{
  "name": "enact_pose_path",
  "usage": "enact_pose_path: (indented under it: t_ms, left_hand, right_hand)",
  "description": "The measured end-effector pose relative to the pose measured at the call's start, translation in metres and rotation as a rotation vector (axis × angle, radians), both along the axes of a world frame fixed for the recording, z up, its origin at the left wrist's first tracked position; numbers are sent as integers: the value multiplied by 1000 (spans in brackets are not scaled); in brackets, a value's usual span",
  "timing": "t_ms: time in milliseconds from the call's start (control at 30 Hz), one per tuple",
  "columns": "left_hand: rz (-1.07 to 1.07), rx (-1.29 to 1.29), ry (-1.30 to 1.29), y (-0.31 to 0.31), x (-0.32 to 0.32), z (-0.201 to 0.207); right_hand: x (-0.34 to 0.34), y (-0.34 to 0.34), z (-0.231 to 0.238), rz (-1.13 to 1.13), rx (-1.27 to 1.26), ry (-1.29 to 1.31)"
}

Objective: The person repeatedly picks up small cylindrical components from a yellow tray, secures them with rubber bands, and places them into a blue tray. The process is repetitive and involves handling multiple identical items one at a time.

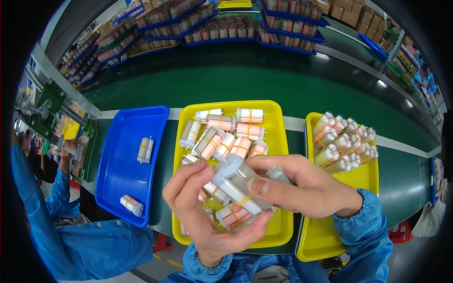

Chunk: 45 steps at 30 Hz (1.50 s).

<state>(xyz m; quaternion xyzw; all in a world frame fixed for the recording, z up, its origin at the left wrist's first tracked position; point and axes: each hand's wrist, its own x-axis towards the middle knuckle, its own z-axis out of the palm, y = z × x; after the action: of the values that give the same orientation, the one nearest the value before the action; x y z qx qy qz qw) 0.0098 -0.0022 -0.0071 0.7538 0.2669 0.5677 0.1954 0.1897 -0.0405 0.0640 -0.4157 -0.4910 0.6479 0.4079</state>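
I've got both hands on a banded tube bundle (pixel 236 186) above the yellow tray (pixel 278 141): left hand (pixel 203 212) fingers pinching underneath, right hand (pixel 302 186) pressing on top. Loose grip could drop it.

Worn on the head, looking steeply down and forward, close above the middle yellow tray (pixel 276 141). Fisheye bending of straight edges toward the rim. Left of that tray a blue tray (pixel 115 160); beyond it, green floor (pixel 264 80).
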Motion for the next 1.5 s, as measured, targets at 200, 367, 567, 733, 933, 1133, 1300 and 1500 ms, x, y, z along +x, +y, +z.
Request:
enact_pose_path:
  t_ms: [200,367,567,733,933,1133,1300,1500]
  left_hand:
    - [-503,-798,-526,-16,14,23]
    - [-728,-861,-502,-8,8,8]
    - [-752,-1002,-744,-20,12,4]
    - [-1068,-1335,-853,-37,29,6]
    - [-1152,-1409,-772,-52,40,5]
    - [-1076,-1481,-766,-60,41,6]
    - [-1056,-1492,-713,-57,41,1]
    - [-1026,-1525,-731,-57,41,0]
  right_hand:
    - [-12,-3,-18,-14,219,-35]
    - [0,-2,11,101,104,-490]
    - [15,-19,26,-383,683,-513]
    - [31,-46,37,-471,607,457]
    - [-5,-57,23,-678,294,717]
    - [-2,-55,7,-611,361,547]
    - [-4,-47,-4,-453,521,693]
    - [-5,-62,2,-653,320,515]
